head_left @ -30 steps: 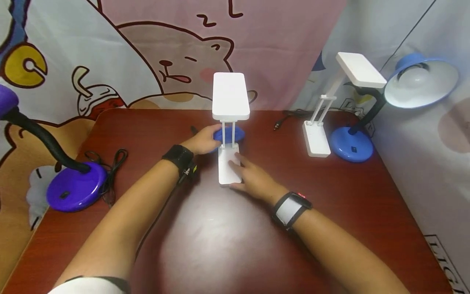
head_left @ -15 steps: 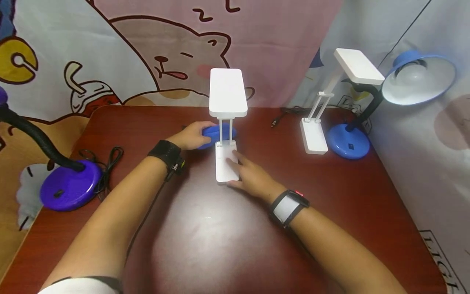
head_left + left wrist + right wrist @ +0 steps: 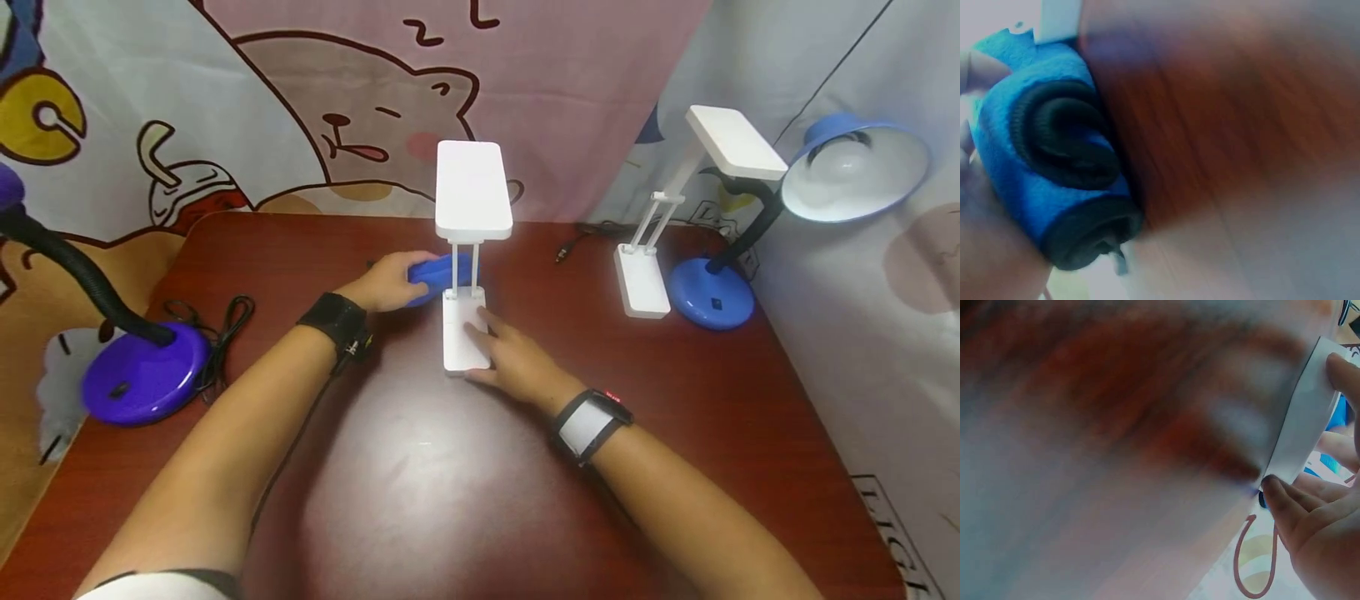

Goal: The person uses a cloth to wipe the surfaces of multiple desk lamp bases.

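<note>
A white desk lamp with a flat rectangular head stands upright on the middle of the table. My right hand holds its white base from the right, thumb at the near end and fingers over the top and side. Behind the lamp's two thin posts lies a folded blue cloth. My left hand grips the cloth's left end. Up close in the left wrist view, the cloth is fuzzy, with thick black edging curled at the folds. The lamp partly hides the cloth in the head view.
A purple gooseneck lamp stands at the left, with a coiled black cable beside it. At the right are a second white desk lamp and a blue gooseneck lamp. A cable plug lies at the table's back edge.
My left hand has drawn slightly left, and the blue cloth has shifted left behind the lamp posts with it. My right hand has stayed on the white lamp's base.
</note>
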Demonstrator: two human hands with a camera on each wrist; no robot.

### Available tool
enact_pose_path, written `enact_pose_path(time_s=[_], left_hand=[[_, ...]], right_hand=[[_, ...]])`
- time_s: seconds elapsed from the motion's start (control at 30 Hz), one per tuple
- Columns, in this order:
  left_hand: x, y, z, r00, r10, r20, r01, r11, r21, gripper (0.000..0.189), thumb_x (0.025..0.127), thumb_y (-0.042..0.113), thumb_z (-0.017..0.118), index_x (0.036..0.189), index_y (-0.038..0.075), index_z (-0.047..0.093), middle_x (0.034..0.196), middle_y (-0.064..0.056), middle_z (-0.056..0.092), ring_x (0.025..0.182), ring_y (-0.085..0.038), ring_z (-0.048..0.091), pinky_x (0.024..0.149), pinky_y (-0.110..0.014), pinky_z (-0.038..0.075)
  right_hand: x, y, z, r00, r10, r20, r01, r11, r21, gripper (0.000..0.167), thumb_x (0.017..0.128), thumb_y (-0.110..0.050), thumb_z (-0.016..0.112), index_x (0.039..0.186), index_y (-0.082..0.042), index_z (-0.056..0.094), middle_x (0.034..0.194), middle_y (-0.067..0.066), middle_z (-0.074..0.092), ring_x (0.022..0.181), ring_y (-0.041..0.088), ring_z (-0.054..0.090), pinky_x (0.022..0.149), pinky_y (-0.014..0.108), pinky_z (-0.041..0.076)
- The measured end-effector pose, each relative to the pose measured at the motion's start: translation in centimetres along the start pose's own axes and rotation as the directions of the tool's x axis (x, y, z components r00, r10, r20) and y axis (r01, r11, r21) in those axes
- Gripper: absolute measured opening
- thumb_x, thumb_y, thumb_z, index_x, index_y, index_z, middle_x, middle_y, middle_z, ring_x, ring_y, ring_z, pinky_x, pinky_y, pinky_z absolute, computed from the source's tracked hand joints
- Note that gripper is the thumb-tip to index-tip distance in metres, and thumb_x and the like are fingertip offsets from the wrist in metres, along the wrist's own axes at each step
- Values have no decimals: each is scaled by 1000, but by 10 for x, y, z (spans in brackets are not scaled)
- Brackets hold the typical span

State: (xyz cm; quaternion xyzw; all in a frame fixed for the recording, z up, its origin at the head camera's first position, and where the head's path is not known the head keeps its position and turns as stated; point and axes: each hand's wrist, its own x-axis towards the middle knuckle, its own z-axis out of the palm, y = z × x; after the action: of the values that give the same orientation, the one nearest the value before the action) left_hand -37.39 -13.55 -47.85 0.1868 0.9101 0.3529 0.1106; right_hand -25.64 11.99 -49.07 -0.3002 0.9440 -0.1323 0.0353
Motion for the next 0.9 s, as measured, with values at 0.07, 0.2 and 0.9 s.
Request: enact_pose_path(time_s=[0.07,0.2,0.9], left_hand=[[-7,-3,-4,997,-16,-81,20,999,39,55,94,11,64,148,6,56,138,-23,65,120,-39,63,106,-57,53],[-21,-7,-11,963,-59,-265,72,997,38,54,94,13,66,146,3,56,136,-24,66,117,-41,66,103,-59,55],[-51,0,-16,917,-107,-385,110,994,-14,56,93,14,69,146,2,56,140,-26,64,122,-44,66,106,-61,53]], right_hand=[[1,-2,-1,1000,-4,-8,4,1000,-17,80,94,-45,79,159,-11,47,167,22,39,148,41,49,117,50,48],[3,-7,0,999,-50,-3,49,994,-101,79,95,-46,77,160,-15,46,166,25,39,147,47,48,118,54,47],[-3,68,-24,997,22,-77,-34,986,-161,67,102,-37,70,156,-4,48,156,38,45,137,60,52,108,64,51]])
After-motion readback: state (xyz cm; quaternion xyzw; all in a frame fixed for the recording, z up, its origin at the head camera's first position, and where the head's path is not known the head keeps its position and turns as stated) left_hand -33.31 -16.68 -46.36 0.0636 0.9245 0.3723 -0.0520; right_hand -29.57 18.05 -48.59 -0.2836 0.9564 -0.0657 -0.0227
